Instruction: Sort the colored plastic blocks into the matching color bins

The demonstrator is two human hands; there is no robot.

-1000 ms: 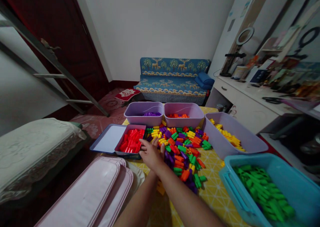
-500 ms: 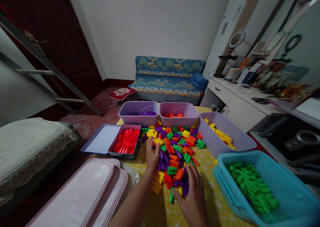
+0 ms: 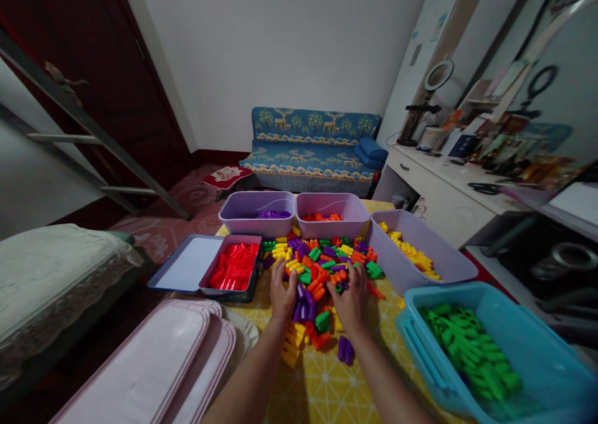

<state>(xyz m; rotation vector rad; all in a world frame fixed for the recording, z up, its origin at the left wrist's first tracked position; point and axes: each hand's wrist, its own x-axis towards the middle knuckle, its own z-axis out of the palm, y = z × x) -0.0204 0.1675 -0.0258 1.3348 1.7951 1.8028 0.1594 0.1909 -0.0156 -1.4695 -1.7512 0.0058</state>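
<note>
A mixed pile of plastic bullet-shaped building blocks [image 3: 322,259] in red, orange, yellow, green and purple lies on the yellow patterned tablecloth [image 3: 322,383]. My left hand [image 3: 283,296] rests at the pile's left side, thumb and fingers apart, close to some purple blocks [image 3: 304,306]. On the right side, my right hand [image 3: 351,296] reaches into the pile with its fingers spread, touching orange and purple blocks between thumb and fingers. Yellow blocks [image 3: 292,343] stand joined near my left wrist. One purple piece [image 3: 346,350] lies apart at the front.
Lilac bins hold purple [image 3: 224,215], orange [image 3: 334,228] and yellow [image 3: 448,271] blocks. A teal bin [image 3: 420,349] of green blocks stands at right. At left are an open case [image 3: 184,262] with red blocks and stacked pale lids [image 3: 144,355]. A sofa [image 3: 313,144] stands behind.
My right hand has moved forward from the pile's near edge to its right middle. Blocks at the front have shifted forward, leaving one purple piece apart. The left hand stays almost in place.
</note>
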